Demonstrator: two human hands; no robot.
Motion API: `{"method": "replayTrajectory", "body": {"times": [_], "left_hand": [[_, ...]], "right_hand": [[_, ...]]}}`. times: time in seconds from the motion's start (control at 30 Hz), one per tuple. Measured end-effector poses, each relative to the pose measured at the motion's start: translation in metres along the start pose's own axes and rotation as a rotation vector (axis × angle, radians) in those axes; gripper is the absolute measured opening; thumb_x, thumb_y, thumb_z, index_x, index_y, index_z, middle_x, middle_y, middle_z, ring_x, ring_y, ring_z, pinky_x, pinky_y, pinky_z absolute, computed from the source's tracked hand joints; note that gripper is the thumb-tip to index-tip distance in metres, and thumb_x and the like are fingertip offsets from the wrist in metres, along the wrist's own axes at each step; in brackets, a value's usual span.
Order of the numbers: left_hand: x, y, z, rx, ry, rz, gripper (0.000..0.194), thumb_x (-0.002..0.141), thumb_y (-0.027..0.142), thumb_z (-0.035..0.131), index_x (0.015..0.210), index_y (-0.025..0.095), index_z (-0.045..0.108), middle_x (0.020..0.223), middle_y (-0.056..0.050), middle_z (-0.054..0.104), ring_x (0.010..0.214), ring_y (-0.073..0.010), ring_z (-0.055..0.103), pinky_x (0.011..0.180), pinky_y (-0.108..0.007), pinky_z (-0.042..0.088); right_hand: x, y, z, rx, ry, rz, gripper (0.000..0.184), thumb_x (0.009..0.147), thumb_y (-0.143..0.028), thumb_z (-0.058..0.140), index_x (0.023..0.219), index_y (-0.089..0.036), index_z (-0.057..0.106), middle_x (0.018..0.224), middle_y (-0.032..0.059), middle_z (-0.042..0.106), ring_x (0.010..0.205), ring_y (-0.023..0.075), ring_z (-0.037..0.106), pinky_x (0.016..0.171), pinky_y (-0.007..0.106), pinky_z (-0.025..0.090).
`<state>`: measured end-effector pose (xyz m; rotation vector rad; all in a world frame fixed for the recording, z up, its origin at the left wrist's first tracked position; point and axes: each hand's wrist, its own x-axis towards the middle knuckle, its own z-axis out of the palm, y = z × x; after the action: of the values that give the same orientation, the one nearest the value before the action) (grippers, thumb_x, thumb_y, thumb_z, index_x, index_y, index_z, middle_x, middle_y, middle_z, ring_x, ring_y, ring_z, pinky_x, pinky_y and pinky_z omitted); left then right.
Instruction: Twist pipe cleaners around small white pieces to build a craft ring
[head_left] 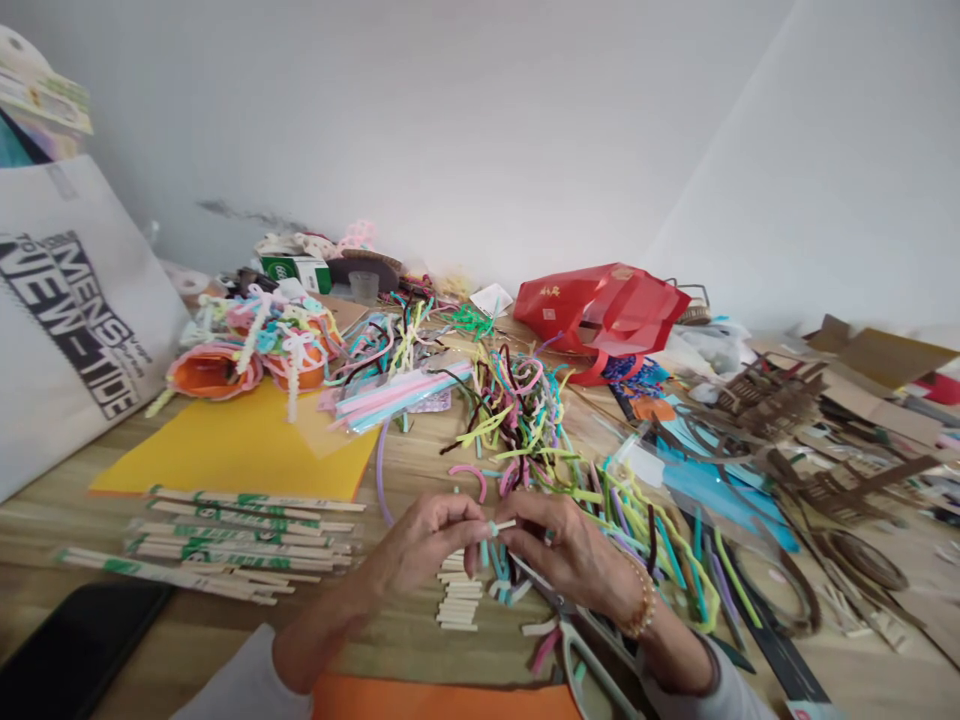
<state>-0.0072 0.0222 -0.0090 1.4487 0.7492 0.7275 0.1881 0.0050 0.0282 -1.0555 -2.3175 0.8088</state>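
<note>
1. Closest to us, an orange sheet [442,700] lies flat, and a black phone [82,650] sits by the left edge. Bare wood shows between the phone and the row of short sticks [459,603].
2. Scissors [592,665] lie just below the right hand [581,555], so that side is tight.
3. The left hand [431,540] has its finger and thumb pinched narrow on a little pale stick [506,525], with fuzzy blue bits by it. The right hand pinches it too. The stick is up above the short sticks.
4. Wrapped chopsticks [240,530] lie left, below a yellow sheet [247,445].
5. Fuzzy stems [525,400] fill the middle.
6. The big white bag [75,310] has packs poking out.
7. Farther back, the red bag [592,310] is tipped over; I can't tell what's inside.
</note>
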Motion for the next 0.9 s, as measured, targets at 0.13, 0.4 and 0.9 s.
{"method": "replayTrajectory", "body": {"times": [0.13,0.4,0.9], "left_hand": [[0.002,-0.003,-0.002,-0.139,-0.127,-0.068,0.036,0.079,0.048,0.057,0.066,0.014,0.060,0.056,0.000,0.060,0.055,-0.0128,0.055,0.061,-0.023,0.041],[0.004,-0.009,-0.001,0.024,0.021,0.014,0.029,0.083,0.038,0.054,0.070,0.013,0.063,0.064,-0.001,0.061,0.062,-0.0133,0.053,0.063,-0.023,0.039],[-0.011,0.017,-0.003,0.633,-0.200,0.089,0.022,0.089,0.031,0.049,0.084,0.016,0.065,0.067,0.000,0.065,0.062,-0.0127,0.058,0.059,-0.020,0.038]], "right_hand": [[-0.002,-0.002,0.002,-0.169,0.006,-0.083,0.018,0.091,-0.017,0.042,0.083,-0.019,0.057,0.075,0.0020,0.058,0.068,0.0131,0.053,0.063,0.023,0.035],[-0.002,-0.001,0.004,-0.246,0.035,-0.073,0.016,0.092,-0.016,0.041,0.087,-0.020,0.056,0.078,0.0020,0.059,0.067,0.0127,0.054,0.063,0.022,0.035],[-0.002,0.011,-0.014,-0.020,-0.199,0.017,0.020,0.091,-0.027,0.049,0.079,-0.015,0.060,0.072,0.0000,0.059,0.064,0.0096,0.052,0.061,0.018,0.038]]}}
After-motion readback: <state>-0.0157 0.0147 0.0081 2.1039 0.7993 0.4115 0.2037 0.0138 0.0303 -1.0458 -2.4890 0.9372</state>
